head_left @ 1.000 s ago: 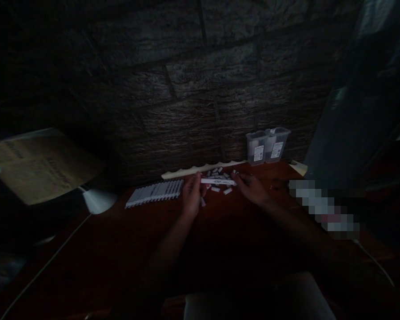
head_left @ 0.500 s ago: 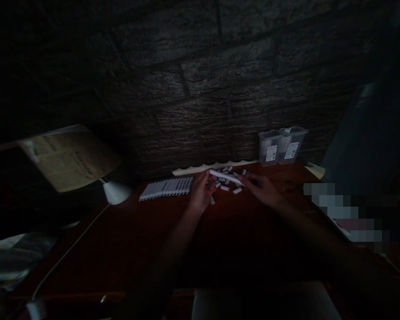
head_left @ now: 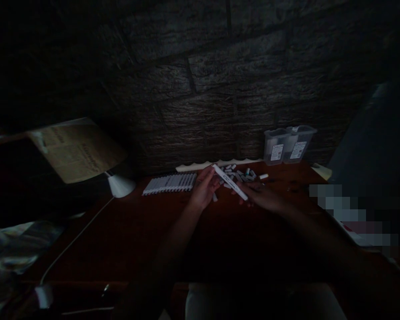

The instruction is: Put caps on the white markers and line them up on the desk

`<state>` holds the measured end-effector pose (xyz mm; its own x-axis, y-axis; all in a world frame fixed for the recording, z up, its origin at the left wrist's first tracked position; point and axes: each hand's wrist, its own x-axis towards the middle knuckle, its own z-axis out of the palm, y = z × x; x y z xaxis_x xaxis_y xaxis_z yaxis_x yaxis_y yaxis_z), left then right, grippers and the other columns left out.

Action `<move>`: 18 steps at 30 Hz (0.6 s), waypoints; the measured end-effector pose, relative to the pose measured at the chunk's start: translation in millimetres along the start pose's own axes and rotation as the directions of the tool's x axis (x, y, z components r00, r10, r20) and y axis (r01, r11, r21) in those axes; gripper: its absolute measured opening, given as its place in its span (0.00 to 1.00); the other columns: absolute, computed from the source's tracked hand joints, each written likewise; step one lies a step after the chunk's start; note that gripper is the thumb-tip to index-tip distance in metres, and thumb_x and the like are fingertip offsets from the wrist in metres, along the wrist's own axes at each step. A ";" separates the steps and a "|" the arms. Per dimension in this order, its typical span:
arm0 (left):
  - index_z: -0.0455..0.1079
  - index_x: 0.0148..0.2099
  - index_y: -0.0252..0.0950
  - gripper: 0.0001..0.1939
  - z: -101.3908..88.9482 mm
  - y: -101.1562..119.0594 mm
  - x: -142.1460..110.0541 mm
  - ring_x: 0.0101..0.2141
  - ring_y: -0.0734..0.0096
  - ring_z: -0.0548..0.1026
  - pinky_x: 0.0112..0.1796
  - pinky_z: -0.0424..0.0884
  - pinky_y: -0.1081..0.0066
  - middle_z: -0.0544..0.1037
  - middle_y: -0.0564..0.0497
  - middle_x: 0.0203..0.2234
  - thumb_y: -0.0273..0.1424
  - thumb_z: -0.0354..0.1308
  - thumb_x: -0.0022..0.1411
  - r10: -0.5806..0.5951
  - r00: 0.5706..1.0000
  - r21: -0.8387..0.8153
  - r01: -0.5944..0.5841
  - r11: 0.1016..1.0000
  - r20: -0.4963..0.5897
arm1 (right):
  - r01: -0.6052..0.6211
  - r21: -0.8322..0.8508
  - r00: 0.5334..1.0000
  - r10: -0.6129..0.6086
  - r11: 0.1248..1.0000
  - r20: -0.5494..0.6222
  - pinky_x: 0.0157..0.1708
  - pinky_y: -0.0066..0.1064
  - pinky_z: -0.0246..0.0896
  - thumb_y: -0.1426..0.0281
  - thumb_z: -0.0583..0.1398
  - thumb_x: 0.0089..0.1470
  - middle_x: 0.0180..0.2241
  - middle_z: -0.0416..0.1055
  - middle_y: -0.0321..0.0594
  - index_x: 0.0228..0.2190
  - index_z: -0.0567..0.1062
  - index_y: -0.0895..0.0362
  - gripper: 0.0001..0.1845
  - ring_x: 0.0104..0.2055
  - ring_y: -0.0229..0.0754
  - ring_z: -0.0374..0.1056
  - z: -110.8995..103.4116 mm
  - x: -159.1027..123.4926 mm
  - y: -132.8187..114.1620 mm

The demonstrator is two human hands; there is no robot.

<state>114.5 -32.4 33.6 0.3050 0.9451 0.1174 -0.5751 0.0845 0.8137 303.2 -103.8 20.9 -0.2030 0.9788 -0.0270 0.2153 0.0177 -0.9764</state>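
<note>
The scene is very dark. A white marker [head_left: 230,182] is held slanting between my two hands above a dark red table [head_left: 136,231]. My left hand [head_left: 204,189] pinches its upper left end. My right hand [head_left: 260,195] grips its lower right end with fingers closed. Behind the hands lie several small white caps [head_left: 242,174] scattered on the table. A neat row of white markers [head_left: 170,183] lies side by side to the left of my left hand.
Two clear plastic containers [head_left: 289,144] with labels stand at the back right against a dark stone wall. A white lamp [head_left: 120,186] and its cable sit at the left, under a paper sheet [head_left: 76,149]. A pale wavy strip [head_left: 216,165] runs along the wall's foot.
The marker went from lying level between my hands to slanting down toward the right. My right hand came nearer to me. The view shifted a little to the left.
</note>
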 end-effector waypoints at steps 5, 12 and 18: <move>0.76 0.40 0.38 0.16 0.3 3.2 -1.1 0.22 0.85 0.65 0.27 0.68 0.79 0.74 0.58 0.26 0.36 0.73 0.50 0.014 1.000 -0.002 -0.014 1.000 0.008 | -0.026 0.151 0.975 -0.008 0.988 0.220 0.25 0.26 0.64 0.48 0.62 0.53 0.37 0.79 0.43 0.47 0.77 0.57 0.30 0.28 0.35 0.72 2.6 -3.9 -2.3; 0.77 0.39 0.37 0.19 -1.0 -1.9 -1.4 0.28 0.76 0.74 0.30 0.73 0.75 0.79 0.54 0.30 0.38 0.75 0.46 -0.004 1.000 0.016 0.003 1.000 0.019 | -0.057 0.179 0.892 -0.031 0.982 0.452 0.32 0.26 0.68 0.57 0.65 0.56 0.43 0.79 0.44 0.53 0.74 0.54 0.26 0.35 0.36 0.75 9.9 -7.7 -2.7; 0.77 0.37 0.37 0.14 -2.5 -7.1 -0.5 0.28 0.76 0.75 0.31 0.74 0.74 0.79 0.54 0.29 0.36 0.73 0.49 -0.003 0.999 0.043 0.001 0.999 0.053 | -0.063 0.150 0.880 -0.016 0.987 0.475 0.32 0.25 0.67 0.58 0.65 0.55 0.43 0.79 0.43 0.51 0.76 0.54 0.24 0.35 0.36 0.75 11.8 -8.2 -1.4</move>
<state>116.5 -32.6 26.3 0.3465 0.9268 0.1447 -0.5419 0.0718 0.8374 293.2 -114.2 20.0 -0.6356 0.7641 -0.1101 0.0819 -0.0751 -0.9938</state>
